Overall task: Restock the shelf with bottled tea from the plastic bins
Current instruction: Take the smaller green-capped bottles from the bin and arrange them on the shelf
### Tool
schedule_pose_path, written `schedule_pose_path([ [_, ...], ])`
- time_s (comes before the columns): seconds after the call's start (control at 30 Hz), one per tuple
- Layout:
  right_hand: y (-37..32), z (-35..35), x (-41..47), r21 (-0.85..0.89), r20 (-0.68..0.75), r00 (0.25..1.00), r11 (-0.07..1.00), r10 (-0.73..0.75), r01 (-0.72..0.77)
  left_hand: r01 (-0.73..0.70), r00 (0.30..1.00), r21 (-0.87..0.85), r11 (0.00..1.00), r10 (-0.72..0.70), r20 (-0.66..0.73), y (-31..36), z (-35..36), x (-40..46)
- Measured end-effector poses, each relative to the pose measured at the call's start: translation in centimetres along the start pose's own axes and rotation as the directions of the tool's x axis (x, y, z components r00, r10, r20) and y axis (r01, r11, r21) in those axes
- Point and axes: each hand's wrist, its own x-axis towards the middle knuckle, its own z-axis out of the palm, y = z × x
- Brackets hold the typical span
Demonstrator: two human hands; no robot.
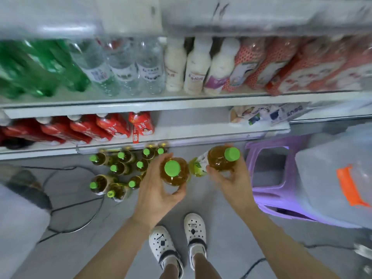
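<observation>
Bottled tea: two green-capped bottles are being carried toward the shelving, one in each hand. The left hand is cupping the left bottle from below, its fingers curling round the body. The right hand is gripping the right bottle, which is tilting with its cap pointing right, the thumb and fingers wrapping its lower part. Further tea bottles are standing in a cluster on the floor just in front of the lowest shelf, where a bare stretch is lying right of the red cartons. Placing well likely means setting each bottle upright into that gap, rear first, label outward, releasing only once the base is sitting flat. A purple stool is standing to the right.
</observation>
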Motion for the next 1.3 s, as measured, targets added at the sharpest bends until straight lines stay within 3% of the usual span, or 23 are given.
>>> schedule_pose_path([
  [0.23,-15.8,-8.2,-5.0,0.112,-0.094,0.988,0.985,-0.122,0.133,-0.086,0.988,-0.064,0.994,0.076,-0.136,14.9,-6.4,-2.0],
  [0.47,-28.2,-16.2,-9.7,0.097,-0.226,0.925,0.937,-0.306,0.334,-0.263,0.963,-0.046,0.964,0.26,-0.064,27.9,-10.4,-3.2],
  [0.63,-34.3,-22.4,-11.7,0.029,-0.323,0.839,0.882,-0.438,0.471,-0.349,0.937,-0.141,0.926,0.347,-0.04,36.2,-11.7,-3.7],
  [1.0,-44.5,-37.1,-9.7,-0.09,-0.304,0.744,0.795,-0.595,0.6,-0.478,0.876,-0.121,0.87,0.461,-0.144,52.2,-11.1,-1.4],
  [1.3,-52.1,-48.1,-5.2,-0.142,-0.184,0.646,0.67,-0.741,0.728,-0.563,0.809,-0.116,0.818,0.517,-0.28,64.0,-9.0,1.8],
])
